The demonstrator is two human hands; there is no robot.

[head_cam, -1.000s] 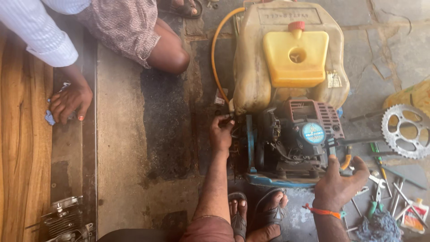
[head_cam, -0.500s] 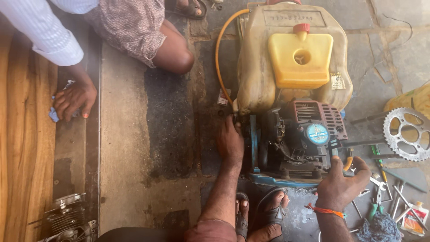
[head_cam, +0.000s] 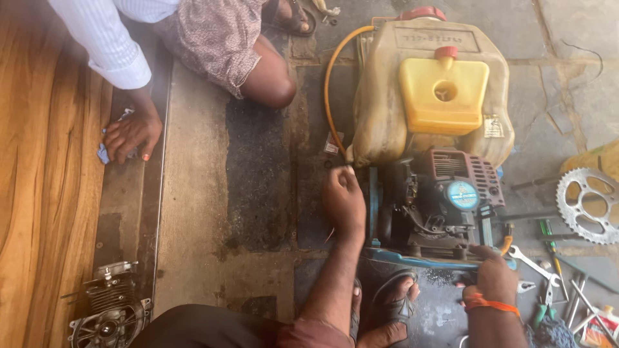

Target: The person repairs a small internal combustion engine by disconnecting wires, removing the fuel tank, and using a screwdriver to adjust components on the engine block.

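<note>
Head view: the left hand [head_cam: 343,201] is seen from the back, pressed against the left side of the small engine [head_cam: 442,203]. Its fingers curl away from the camera, so whether it grips anything cannot be told. The right hand [head_cam: 493,276] lies at the engine's lower right corner, on the blue base frame [head_cam: 425,259]. Its fingertips are hidden behind the frame edge, and its grip likewise cannot be told. An orange band [head_cam: 491,303] circles that wrist.

The engine stands on the stone floor [head_cam: 258,193], directly below and touching a cream sprayer tank [head_cam: 380,109]. A yellow fuel tank [head_cam: 443,93] with a red cap sits on the cream tank. The contents of both are not visible. An orange hose [head_cam: 327,96] loops from the tank top down its left side; its lower end is hard to make out.

A sprocket [head_cam: 590,205] lies at the right, partly cut off by the frame edge. Loose hand tools [head_cam: 551,270] lie near the right hand. Another person's hand [head_cam: 132,134] rests on a cloth at upper left. An engine part [head_cam: 109,309] lies at lower left.
</note>
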